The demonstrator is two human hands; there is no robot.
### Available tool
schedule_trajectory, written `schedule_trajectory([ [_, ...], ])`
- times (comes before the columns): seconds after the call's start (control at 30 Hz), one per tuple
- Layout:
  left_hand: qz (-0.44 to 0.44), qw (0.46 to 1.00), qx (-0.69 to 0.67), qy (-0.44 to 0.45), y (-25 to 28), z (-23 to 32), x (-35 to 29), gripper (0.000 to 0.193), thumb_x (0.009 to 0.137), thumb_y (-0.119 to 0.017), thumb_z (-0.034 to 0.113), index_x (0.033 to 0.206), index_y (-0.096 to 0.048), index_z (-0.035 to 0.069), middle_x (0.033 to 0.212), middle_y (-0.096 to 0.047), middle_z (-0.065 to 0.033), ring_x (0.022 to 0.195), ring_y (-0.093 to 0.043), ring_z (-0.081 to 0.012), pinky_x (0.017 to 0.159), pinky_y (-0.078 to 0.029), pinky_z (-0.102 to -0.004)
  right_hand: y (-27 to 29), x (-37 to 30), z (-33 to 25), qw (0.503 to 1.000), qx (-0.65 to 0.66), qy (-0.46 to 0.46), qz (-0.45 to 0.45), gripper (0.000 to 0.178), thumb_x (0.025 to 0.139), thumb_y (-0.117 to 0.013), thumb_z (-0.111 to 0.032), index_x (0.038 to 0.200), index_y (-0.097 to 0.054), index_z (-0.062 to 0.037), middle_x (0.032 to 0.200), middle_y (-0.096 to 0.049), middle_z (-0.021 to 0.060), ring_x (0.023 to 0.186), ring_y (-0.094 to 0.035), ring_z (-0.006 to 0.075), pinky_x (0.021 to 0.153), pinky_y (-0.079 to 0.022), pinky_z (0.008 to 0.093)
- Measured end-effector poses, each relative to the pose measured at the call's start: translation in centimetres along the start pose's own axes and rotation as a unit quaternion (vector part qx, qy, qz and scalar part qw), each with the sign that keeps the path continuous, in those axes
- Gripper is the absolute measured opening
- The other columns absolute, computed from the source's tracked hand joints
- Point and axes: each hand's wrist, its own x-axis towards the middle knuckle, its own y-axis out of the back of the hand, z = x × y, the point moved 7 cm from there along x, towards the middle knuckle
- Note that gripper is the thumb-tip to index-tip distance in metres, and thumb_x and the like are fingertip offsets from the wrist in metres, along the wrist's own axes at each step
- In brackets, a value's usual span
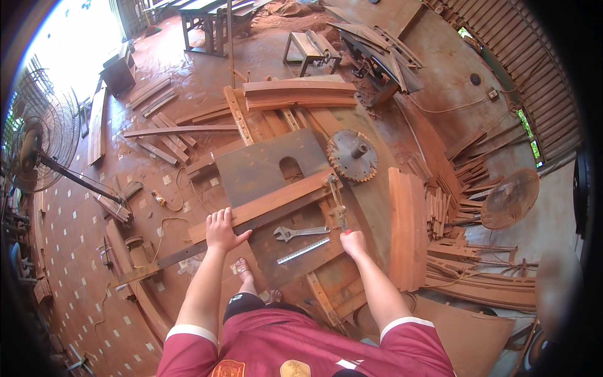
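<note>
Across a dark metal saw table [251, 163] lies a long reddish wooden board [276, 199] against a dark straight bar. My left hand [223, 232] rests on the board's left part, fingers flat and thumb stretched out. At the board's right end sits a metal clamp [338, 204]. My right hand [353, 243] is closed round the near end of this clamp, where a bit of red shows. Between my hands, nearer to me, lie an adjustable wrench [301, 233] and a steel ruler [303, 250]. A toothed circular saw blade [352, 155] lies flat beyond the clamp.
Stacked curved wooden pieces [301, 95] lie at the table's far side, and more planks [407, 229] at its right. A standing fan [41, 147] is at the left. Loose boards [169, 135] and cords cover parts of the dusty tiled floor [75, 264].
</note>
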Motion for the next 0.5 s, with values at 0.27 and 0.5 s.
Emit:
schedule_trajectory([
  [0.27, -0.003, 1.000, 0.003, 0.002, 0.0, -1.8, 2.7, 0.096, 0.072, -0.080, 0.069, 0.137, -0.055, 0.002, 0.127, -0.063, -0.0159, 0.122, -0.057, -0.0329, 0.110, -0.040, -0.0461, 0.3, 0.9, -3.3, 1.000, -0.003, -0.017, -0.009, 0.043, 0.085, -0.068, -0.038, 0.096, -0.079, 0.0012, 0.103, -0.074, 0.0303, 0.104, -0.074, 0.0431, 0.092, -0.057, 0.0502],
  [0.5, -0.016, 1.000, 0.009, 0.005, -0.1, -2.9, 4.7, 0.097, 0.072, -0.082, 0.067, 0.138, -0.053, 0.002, 0.126, -0.062, -0.0145, 0.122, -0.056, -0.0320, 0.109, -0.040, -0.0456, 0.4, 1.9, -5.0, 0.999, 0.008, -0.023, -0.024, 0.045, 0.086, -0.068, -0.040, 0.094, -0.077, 0.0036, 0.101, -0.074, 0.0306, 0.104, -0.073, 0.0436, 0.090, -0.057, 0.0501],
])
